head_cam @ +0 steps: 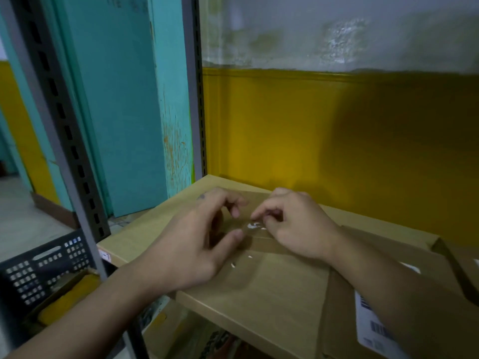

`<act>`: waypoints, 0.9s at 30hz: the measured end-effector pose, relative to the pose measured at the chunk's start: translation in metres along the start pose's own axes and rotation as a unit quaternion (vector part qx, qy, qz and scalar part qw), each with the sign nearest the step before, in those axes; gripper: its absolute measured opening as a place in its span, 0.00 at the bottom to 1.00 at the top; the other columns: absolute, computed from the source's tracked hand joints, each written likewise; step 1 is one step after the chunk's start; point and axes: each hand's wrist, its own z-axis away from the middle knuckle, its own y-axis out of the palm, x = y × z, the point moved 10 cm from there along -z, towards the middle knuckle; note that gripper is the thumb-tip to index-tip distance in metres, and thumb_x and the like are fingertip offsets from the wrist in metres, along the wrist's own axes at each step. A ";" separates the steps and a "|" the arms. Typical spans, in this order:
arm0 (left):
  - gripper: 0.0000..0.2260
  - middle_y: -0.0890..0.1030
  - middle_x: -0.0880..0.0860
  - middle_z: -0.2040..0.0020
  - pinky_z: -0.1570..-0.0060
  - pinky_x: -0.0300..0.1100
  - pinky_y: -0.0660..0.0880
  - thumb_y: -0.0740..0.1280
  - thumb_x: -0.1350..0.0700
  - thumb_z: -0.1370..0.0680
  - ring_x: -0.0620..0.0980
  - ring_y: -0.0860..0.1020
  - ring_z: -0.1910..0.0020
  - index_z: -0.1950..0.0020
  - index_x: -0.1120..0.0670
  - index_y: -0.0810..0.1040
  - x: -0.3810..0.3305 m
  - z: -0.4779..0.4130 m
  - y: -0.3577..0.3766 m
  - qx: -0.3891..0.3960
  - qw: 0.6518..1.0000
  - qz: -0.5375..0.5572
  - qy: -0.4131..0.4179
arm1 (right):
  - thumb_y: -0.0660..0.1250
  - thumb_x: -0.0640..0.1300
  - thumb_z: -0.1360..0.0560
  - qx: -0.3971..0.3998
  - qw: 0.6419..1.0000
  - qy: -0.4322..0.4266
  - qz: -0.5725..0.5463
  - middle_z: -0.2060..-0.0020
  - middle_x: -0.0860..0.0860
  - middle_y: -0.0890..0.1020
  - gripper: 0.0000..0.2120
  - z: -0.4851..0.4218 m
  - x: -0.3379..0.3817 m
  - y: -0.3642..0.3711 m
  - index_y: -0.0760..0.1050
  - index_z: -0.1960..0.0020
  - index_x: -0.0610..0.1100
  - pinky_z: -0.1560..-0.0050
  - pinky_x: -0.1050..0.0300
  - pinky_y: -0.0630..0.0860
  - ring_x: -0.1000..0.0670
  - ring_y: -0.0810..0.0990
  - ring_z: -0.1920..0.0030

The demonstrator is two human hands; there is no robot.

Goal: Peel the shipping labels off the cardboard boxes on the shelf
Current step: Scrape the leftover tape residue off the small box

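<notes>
Head view:
- Cardboard box point(259, 288): flat, lying on the shelf, lid up, directly under both hands. A strip of brown tape point(261, 244) crosses the lid, long axis left to right.
- Label scrap point(252, 225): small white remnant stuck on the lid at the tape's far edge, between the two hands. It is just below the right fingertips and a little farther from the left thumb. Judged the piece in hand.
- White flecks point(233, 265): loose bits on the lid, nearer the person.
- Right hand point(293, 224): fingers curled, thumb and forefinger drawn together above the scrap; whether they have an edge cannot be told. Nearer hand for the peel.
- Left hand point(197, 239): fingers curled, thumb tip at the tape; whether it holds anything cannot be told.
- Second box point(339, 320): to the right, beside the first, partly under the right forearm.
- Shipping label point(373, 325): white, barcoded, whole, on the second box. Judged not yet peeled.
- Black crate point(44, 263): lower left, outside the shelf post point(64, 125).
</notes>
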 end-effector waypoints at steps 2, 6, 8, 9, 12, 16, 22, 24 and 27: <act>0.10 0.78 0.39 0.58 0.61 0.29 0.69 0.64 0.40 0.23 0.37 0.75 0.59 0.52 0.44 0.78 0.002 -0.003 -0.004 -0.009 1.000 -0.012 0.007 | 0.67 0.40 0.26 0.012 1.000 -0.007 0.004 0.61 0.60 0.74 0.10 -0.001 0.002 0.003 0.83 0.52 0.52 0.62 0.75 0.65 0.64 0.73 0.62; 0.18 0.79 0.44 0.68 0.66 0.34 0.71 0.62 0.38 0.23 0.41 0.77 0.65 0.64 0.49 0.79 0.017 -0.006 -0.006 -0.026 0.999 -0.018 -0.015 | 0.69 0.39 0.27 0.013 1.000 -0.017 -0.006 0.61 0.59 0.76 0.09 -0.001 0.004 0.002 0.83 0.57 0.52 0.62 0.73 0.66 0.62 0.74 0.61; 0.15 0.78 0.43 0.66 0.64 0.30 0.69 0.63 0.40 0.22 0.41 0.76 0.62 0.62 0.48 0.79 0.019 -0.009 -0.004 -0.029 0.999 -0.036 -0.008 | 0.68 0.38 0.27 0.016 1.000 -0.021 -0.007 0.61 0.59 0.76 0.09 0.000 0.006 0.002 0.83 0.58 0.51 0.63 0.71 0.67 0.61 0.74 0.61; 0.11 0.78 0.42 0.61 0.59 0.29 0.69 0.64 0.42 0.23 0.39 0.76 0.58 0.58 0.47 0.80 0.020 -0.012 0.001 -0.012 0.999 -0.045 -0.012 | 0.68 0.38 0.28 0.017 1.000 -0.020 -0.012 0.62 0.59 0.77 0.09 0.000 0.006 0.003 0.83 0.59 0.51 0.63 0.70 0.68 0.61 0.74 0.61; 0.10 0.77 0.40 0.47 0.44 0.41 0.72 0.65 0.46 0.22 0.38 0.72 0.46 0.42 0.44 0.79 0.023 -0.021 0.021 0.060 0.993 -0.098 0.000 | 0.67 0.35 0.29 -0.008 0.999 -0.001 -0.037 0.65 0.58 0.77 0.11 -0.002 -0.001 0.000 0.81 0.63 0.51 0.64 0.65 0.70 0.58 0.75 0.64; 0.18 0.75 0.39 0.43 0.39 0.48 0.70 0.56 0.39 0.22 0.39 0.69 0.41 0.37 0.39 0.76 0.024 -0.024 0.033 0.110 0.986 -0.125 0.014 | 0.64 0.38 0.28 -0.066 0.997 0.038 -0.009 0.65 0.59 0.76 0.10 -0.004 -0.016 -0.009 0.79 0.60 0.51 0.61 0.57 0.72 0.57 0.73 0.63; 0.19 0.71 0.37 0.44 0.39 0.49 0.68 0.57 0.32 0.26 0.39 0.67 0.42 0.39 0.36 0.74 0.025 -0.025 0.039 0.136 0.981 -0.136 0.020 | 0.62 0.38 0.27 -0.095 0.992 0.072 0.034 0.60 0.57 0.76 0.10 -0.004 -0.024 -0.013 0.77 0.58 0.52 0.56 0.58 0.71 0.54 0.74 0.59; 0.19 0.70 0.38 0.45 0.40 0.48 0.68 0.60 0.33 0.27 0.39 0.66 0.43 0.40 0.37 0.74 0.024 -0.027 0.041 0.149 0.978 -0.142 0.018 | 0.62 0.38 0.28 -0.087 0.991 0.090 0.045 0.60 0.58 0.74 0.10 -0.004 -0.027 -0.012 0.77 0.56 0.52 0.55 0.58 0.70 0.53 0.74 0.57; 0.17 0.69 0.40 0.46 0.44 0.44 0.66 0.64 0.34 0.27 0.40 0.64 0.46 0.41 0.38 0.72 0.021 -0.031 0.045 0.167 0.972 -0.162 0.025 | 0.62 0.39 0.27 -0.067 0.991 0.098 0.059 0.59 0.57 0.73 0.10 -0.004 -0.027 -0.009 0.78 0.53 0.52 0.51 0.58 0.70 0.52 0.74 0.51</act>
